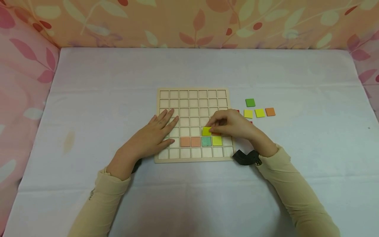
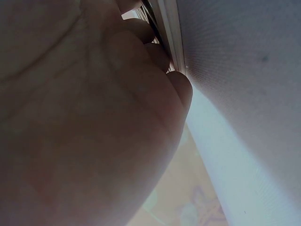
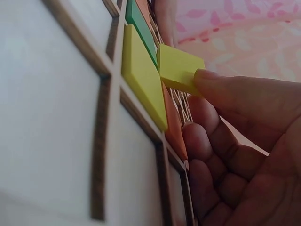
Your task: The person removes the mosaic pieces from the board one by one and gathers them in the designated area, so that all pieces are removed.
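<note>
White cloth [image 1: 189,197] is stretching well past every edge of the seven-by-seven grid board [image 1: 193,103]. Two salmon tiles [image 1: 185,142], one teal tile [image 1: 206,141], one yellow tile [image 1: 217,141] and one orange tile [image 3: 174,122] are sitting in it; one green square [image 1: 250,102], two yellow squares [image 1: 260,113], one orange square [image 1: 270,112] and two partly hidden red squares [image 1: 238,111] are lying rightward. The left hand [image 1: 155,136] is resting, fingers spread straight, over the board's left edge; the right hand [image 1: 232,123] is pinching another yellow tile [image 1: 206,131], tilted above the cells.

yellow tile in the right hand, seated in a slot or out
Out, not seated: the right hand pinches the yellow tile, jutting from the board.
</note>
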`<action>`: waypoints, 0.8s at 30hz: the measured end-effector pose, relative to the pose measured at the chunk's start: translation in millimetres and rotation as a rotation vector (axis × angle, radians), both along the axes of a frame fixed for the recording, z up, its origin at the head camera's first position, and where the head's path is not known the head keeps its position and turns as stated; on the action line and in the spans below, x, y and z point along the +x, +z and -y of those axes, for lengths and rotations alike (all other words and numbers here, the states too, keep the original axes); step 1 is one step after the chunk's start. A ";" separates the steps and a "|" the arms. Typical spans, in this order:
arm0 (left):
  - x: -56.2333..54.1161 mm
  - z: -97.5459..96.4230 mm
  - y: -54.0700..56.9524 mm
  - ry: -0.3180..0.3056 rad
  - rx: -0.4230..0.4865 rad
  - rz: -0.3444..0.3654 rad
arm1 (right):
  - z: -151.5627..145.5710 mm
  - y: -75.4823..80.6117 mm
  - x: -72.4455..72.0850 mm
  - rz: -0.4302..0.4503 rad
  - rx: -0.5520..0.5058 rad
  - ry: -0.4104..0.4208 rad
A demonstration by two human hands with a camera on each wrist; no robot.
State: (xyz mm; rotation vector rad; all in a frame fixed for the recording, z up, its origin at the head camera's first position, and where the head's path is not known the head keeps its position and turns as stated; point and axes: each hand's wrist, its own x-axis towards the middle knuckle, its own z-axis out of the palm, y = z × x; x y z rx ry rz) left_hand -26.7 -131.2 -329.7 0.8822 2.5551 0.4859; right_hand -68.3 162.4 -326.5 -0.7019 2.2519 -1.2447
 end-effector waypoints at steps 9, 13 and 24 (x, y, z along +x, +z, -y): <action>0.4 0.2 -0.1 0.000 0.000 -0.001 | -2.0 1.4 -0.1 0.026 -0.032 -0.036; 0.8 0.6 -0.2 0.001 0.000 0.002 | -2.9 0.5 -0.8 0.010 -0.040 -0.032; 0.9 0.9 -1.5 -0.003 -0.009 -0.011 | -8.8 2.1 -1.6 0.015 -0.051 -0.051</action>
